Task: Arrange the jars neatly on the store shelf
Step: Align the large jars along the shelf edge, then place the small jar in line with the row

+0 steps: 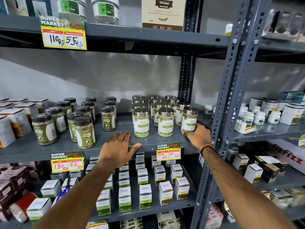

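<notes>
Resting flat on the front edge of the middle shelf (66, 146), the left hand (118, 148) lay palm down at the centre of the frame, its grip released and holding nothing. The right hand (197, 135), right of centre, had its grip wrapped around the base of the rightmost front Moringa jar (189, 119), thumb at the jar's lower left. An orange and black bracelet (207, 148) circled that wrist.

The steel-lidded Moringa jars (155, 113) stood upright in three rows running back toward the wall, on the right part of the middle shelf, the front three spaced a little apart. Left of them, across a bare gap, a looser cluster of dark-lidded Gaska jars (84, 131) stood upright, some forward and some back, not in even lines.

A yellow price tag (168, 152) reading 100 and 50 hung on the shelf edge between the two hands; another price label (67, 161) reading 130 and 65 hung lower left. White product boxes (145, 194) filled the shelf below. Aloe vera gel tubs (105, 10) sat at the upper left of the frame.
</notes>
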{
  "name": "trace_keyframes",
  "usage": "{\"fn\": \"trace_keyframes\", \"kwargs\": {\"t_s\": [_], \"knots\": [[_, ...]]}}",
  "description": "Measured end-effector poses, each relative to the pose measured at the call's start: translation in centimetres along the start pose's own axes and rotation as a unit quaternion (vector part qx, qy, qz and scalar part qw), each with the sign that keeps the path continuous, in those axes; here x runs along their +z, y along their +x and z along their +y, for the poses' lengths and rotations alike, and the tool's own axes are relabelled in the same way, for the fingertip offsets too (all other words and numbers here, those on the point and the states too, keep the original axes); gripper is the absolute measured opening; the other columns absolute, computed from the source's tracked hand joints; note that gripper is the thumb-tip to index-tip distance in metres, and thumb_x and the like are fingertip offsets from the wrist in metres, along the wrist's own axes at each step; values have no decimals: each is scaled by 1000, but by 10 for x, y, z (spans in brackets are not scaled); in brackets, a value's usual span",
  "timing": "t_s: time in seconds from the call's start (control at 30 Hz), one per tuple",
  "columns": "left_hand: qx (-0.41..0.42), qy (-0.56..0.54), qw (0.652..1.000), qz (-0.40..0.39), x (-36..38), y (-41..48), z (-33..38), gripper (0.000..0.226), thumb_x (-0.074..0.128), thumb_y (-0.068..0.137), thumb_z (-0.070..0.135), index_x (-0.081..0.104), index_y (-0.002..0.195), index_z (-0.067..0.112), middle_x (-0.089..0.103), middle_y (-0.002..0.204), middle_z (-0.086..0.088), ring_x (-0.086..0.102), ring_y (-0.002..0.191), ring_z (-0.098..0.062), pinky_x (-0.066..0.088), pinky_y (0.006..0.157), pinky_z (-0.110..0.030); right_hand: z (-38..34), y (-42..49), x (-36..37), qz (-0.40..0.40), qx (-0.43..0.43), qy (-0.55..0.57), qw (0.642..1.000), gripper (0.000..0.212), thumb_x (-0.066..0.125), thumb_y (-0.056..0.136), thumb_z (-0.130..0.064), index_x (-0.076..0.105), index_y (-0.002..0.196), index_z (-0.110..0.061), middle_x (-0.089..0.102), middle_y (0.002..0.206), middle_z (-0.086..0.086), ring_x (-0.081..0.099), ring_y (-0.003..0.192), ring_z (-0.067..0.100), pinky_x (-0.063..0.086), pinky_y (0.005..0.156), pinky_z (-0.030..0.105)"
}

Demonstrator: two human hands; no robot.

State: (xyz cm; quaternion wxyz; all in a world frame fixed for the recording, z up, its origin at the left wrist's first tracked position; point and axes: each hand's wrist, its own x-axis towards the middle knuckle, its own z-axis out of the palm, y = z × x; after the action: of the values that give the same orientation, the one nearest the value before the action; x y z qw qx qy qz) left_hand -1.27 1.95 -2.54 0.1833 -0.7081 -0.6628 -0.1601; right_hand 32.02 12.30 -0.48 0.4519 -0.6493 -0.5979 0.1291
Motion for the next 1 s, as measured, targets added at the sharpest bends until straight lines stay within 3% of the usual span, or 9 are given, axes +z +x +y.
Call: {"fn": "trace_keyframes", "kwargs": {"t_s": [0.13,0.3,0.43,0.6,0.77,0.87,1.0], "knots": [[-4,-2,1000,1,-1,1,1,90,8,93,80,48,143,18,59,143,-6,58,125,-27,50,99,-45,-2,-1,1,4,6,7,1000,56,92,72,-38,73,121,-18,77,115,3,71,104,23,56,88,34],[-4,-1,1000,-5,-3,0,1,89,9,94,80,48,143,17,58,145,-7,57,127,-27,48,101,-45,0,-8,-1,13,3,34,999,62,92,72,-42,71,123,-14,76,117,4,68,94,16,47,76,21],[12,-23,999,-36,-11,-6,3,91,14,93,80,36,152,14,45,156,-11,45,140,-30,41,112,-49,-5,-33,-12,47,-20,96,994,90,82,81,-54,49,149,-4,63,142,10,61,127,26,45,100,32],[28,-52,998,5,-42,-25,5,91,20,95,78,26,158,12,34,163,-12,33,148,-30,33,117,-48,-32,-79,-29,77,-123,158,977,78,77,87,-51,52,146,-8,64,141,8,60,127,19,45,103,28],[34,-31,997,69,-97,-46,-15,92,18,95,78,23,159,12,33,164,-13,30,149,-30,28,119,-45,-96,-120,-18,17,-220,177,959,68,76,89,-50,55,142,-12,64,139,6,60,121,12,51,104,36],[21,-27,995,97,-126,-61,-46,88,23,96,75,25,158,12,34,163,-14,28,151,-31,26,120,-47,-136,-143,3,-26,-252,186,949,67,77,88,-49,55,141,-14,63,139,2,62,118,11,53,101,32],[-19,-11,991,133,-151,-91,-105,84,28,97,73,32,155,13,43,157,-13,36,145,-31,36,115,-49,-182,-172,43,-92,-274,197,937,70,82,85,-43,54,142,-14,63,139,2,64,115,15,52,97,26]]}}
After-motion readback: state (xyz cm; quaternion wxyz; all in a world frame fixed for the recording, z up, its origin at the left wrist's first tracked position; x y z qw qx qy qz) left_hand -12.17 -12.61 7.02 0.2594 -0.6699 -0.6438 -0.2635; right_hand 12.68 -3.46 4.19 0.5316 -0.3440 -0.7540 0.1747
